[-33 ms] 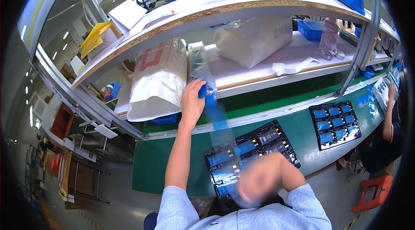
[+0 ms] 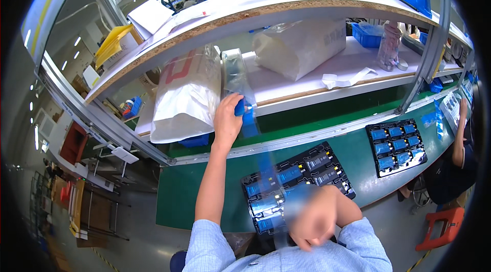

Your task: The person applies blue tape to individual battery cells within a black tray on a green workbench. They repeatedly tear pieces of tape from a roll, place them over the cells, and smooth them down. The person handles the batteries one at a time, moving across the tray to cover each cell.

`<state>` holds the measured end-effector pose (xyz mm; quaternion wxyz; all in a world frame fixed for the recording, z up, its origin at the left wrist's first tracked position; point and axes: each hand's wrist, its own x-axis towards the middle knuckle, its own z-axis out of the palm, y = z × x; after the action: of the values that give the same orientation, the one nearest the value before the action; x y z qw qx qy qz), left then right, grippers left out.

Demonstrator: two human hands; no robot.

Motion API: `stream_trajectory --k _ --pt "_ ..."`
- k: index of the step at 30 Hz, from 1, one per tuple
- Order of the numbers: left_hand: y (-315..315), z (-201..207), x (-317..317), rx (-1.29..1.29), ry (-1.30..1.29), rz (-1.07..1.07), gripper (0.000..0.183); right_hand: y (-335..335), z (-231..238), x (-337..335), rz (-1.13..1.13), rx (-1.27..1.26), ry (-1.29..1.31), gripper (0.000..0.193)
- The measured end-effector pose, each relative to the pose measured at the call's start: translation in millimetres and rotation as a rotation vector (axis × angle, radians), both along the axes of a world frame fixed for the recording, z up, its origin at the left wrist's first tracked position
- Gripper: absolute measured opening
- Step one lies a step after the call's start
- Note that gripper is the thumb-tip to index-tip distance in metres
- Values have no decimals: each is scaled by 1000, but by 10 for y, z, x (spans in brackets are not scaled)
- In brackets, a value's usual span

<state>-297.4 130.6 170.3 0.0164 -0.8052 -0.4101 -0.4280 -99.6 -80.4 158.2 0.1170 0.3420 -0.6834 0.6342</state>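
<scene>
My left hand (image 2: 228, 121) is raised to the front edge of the middle shelf, its fingers closed at a clear film strip (image 2: 237, 75) with blue patches. The strip hangs off the shelf edge, and blurred blue and clear film stretches down over a black tray (image 2: 327, 155). In that tray lie several flat black and blue rectangular packs (image 2: 290, 173) with small yellow-white tabs. Over the tray's near side, close to my body, is my right hand (image 2: 315, 217). Motion smears its fingers, so whether it holds anything is unclear.
A second black tray (image 2: 376, 165) of blue packs lies on the green bench (image 2: 179, 195) to the right. White plastic bags (image 2: 186, 95) and a clear bottle (image 2: 389, 47) occupy the shelf (image 2: 286, 98). A co-worker's arm (image 2: 459, 128) and a red stool (image 2: 442, 228) are at the right.
My right hand has shifted down and slightly right, toward my body. The film over the tray has moved with a blur. My left hand stays at the shelf edge.
</scene>
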Motion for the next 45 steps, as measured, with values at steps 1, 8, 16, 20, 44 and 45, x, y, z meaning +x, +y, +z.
stream_trajectory --k 1,8,16,20,44,45 --pt "-11 -33 -3 10 12 0 31 -165 36 51 132 -47 -72 10" --pt "-124 -41 49 59 -74 19 35 -54 -522 890 -675 -617 -125 13" --pt "-989 -84 126 55 -267 -28 36 7 -1056 1396 -1374 -793 -638 11" --pt "-1386 -555 103 -480 -123 -385 50 5 -949 1290 -1354 -805 -560 6" --pt "-2249 -1177 275 -1048 -1411 -244 10 -591 -1166 303 -1445 -1043 -598 27" --pt "-2272 -1180 267 -1098 -1381 -261 11 -604 -1188 297 -1442 -1023 -619 23"
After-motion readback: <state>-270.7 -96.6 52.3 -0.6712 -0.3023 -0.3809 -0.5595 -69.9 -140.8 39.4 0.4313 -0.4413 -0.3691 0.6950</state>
